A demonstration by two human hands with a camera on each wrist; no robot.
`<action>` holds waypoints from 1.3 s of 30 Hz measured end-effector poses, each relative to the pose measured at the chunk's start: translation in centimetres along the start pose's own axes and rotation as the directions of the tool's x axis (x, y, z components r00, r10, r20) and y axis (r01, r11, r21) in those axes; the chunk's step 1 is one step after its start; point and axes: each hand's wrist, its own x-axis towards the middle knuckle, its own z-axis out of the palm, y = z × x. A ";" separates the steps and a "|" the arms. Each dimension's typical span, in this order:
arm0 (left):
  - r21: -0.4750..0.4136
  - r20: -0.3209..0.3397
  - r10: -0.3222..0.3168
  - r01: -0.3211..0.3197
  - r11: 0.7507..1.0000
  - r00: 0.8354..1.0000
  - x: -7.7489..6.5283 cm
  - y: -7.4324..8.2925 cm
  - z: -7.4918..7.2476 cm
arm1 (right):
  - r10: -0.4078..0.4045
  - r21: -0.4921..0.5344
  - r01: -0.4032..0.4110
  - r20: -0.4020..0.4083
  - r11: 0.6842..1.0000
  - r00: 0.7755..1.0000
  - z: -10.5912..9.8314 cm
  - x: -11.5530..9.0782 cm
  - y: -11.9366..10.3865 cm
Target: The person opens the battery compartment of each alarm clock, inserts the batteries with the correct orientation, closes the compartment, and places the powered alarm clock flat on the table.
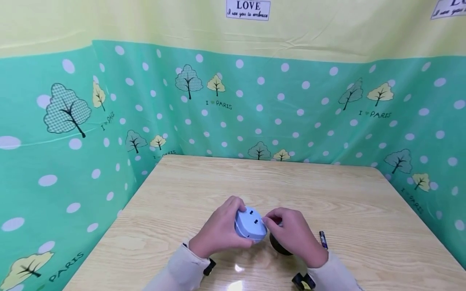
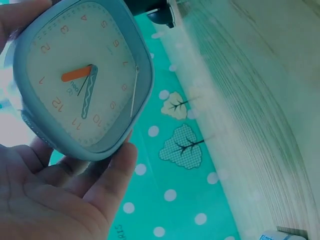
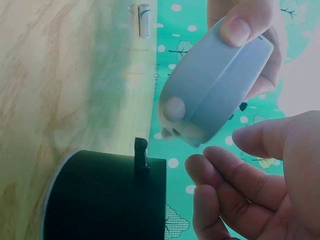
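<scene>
A light-blue alarm clock [image 1: 251, 223] is held up off the table in my left hand [image 1: 226, 224], thumb and fingers gripping its sides. Its white dial [image 2: 82, 75] with an orange hour hand shows in the left wrist view. Two small black knobs stand out from the back. My right hand [image 1: 287, 228] is at the clock's right edge. In the right wrist view its fingers [image 3: 240, 185] are loosely bent, thumb apart from them, with nothing between, close to the clock's corner. Beneath this hand stands a black rounded object [image 3: 110, 200] with a small black arm on it, partly hidden in the head view.
A battery [image 1: 323, 239] lies on the wooden table [image 1: 204, 182] right of my right hand. Green and yellow cloth [image 1: 262, 97] printed with trees and dots hangs around the back and sides. Both wrists wear black straps.
</scene>
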 end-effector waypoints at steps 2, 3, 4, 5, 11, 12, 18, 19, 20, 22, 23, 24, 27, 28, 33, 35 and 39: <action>0.028 -0.005 0.010 -0.010 1.000 1.000 -0.1 0.0 0.0 | -0.002 0.010 0.002 -0.001 1.000 1.000 0.2 -0.1 0.0; 0.042 -0.010 0.016 -0.016 0.999 1.000 -0.1 0.0 0.0 | -0.006 0.014 0.006 -0.004 1.000 1.000 0.2 -0.1 0.0; 0.056 -0.015 0.023 -0.022 0.998 1.000 -0.2 0.0 0.0 | -0.010 0.019 0.010 -0.007 1.000 1.000 0.3 -0.2 0.0; 0.068 -0.021 0.030 -0.029 0.997 0.999 -0.2 -0.1 0.0 | -0.017 0.022 0.017 -0.013 1.000 1.000 0.4 -0.2 0.0; 0.091 -0.047 0.078 -0.074 0.993 0.996 -0.4 -0.4 0.2 | 0.014 0.038 -0.013 -0.026 0.999 1.000 0.9 -0.3 -0.1; 0.092 -0.050 0.084 -0.079 0.993 0.995 -0.4 -0.4 0.2 | 0.027 0.047 -0.026 -0.023 0.999 0.999 1.0 -0.3 -0.1; 0.104 -0.070 0.110 -0.103 0.989 0.991 -0.5 -0.3 0.2 | 0.086 0.104 -0.084 -0.014 0.991 0.996 1.1 -0.2 0.0; 0.105 -0.072 0.116 -0.109 0.989 0.991 -0.5 -0.2 0.2 | 0.093 0.112 -0.092 -0.012 0.989 0.996 1.1 -0.2 0.0; 0.107 -0.073 0.119 -0.110 0.988 0.990 -0.5 -0.2 0.3 | 0.101 0.119 -0.099 -0.010 0.988 0.995 1.2 -0.2 0.1; 0.109 -0.075 0.127 -0.119 0.987 0.989 -0.4 -0.3 0.3 | 0.113 0.135 -0.111 -0.007 0.985 0.994 1.3 -0.1 0.2; 0.110 -0.078 0.135 -0.126 0.986 0.988 -0.4 -0.3 0.3 | 0.119 0.144 -0.117 -0.006 0.983 0.993 1.3 -0.1 0.2; 0.111 -0.077 0.137 -0.128 0.986 0.988 -0.4 -0.3 0.4 | 0.124 0.151 -0.122 -0.006 0.981 0.992 1.3 -0.1 0.2; 0.118 -0.078 0.143 -0.133 0.984 0.987 -0.4 -0.4 0.5 | 0.130 0.163 -0.127 -0.012 0.979 0.991 1.5 0.0 0.3; 0.120 -0.078 0.142 -0.133 0.984 0.987 -0.4 -0.4 0.6 | 0.131 0.164 -0.127 -0.015 0.978 0.991 1.5 0.0 0.3; 0.130 -0.070 0.127 -0.117 0.985 0.990 -0.4 -0.3 0.8 | 0.131 0.169 -0.126 -0.023 0.978 0.991 1.6 -0.1 0.4; 0.135 -0.065 0.123 -0.113 0.984 0.990 -0.4 -0.3 0.9 | 0.134 0.174 -0.129 -0.022 0.976 0.991 1.7 -0.1 0.5; 0.140 -0.061 0.127 -0.117 0.983 0.990 -0.4 -0.4 1.0 | 0.139 0.181 -0.134 -0.018 0.974 0.990 1.8 -0.2 0.6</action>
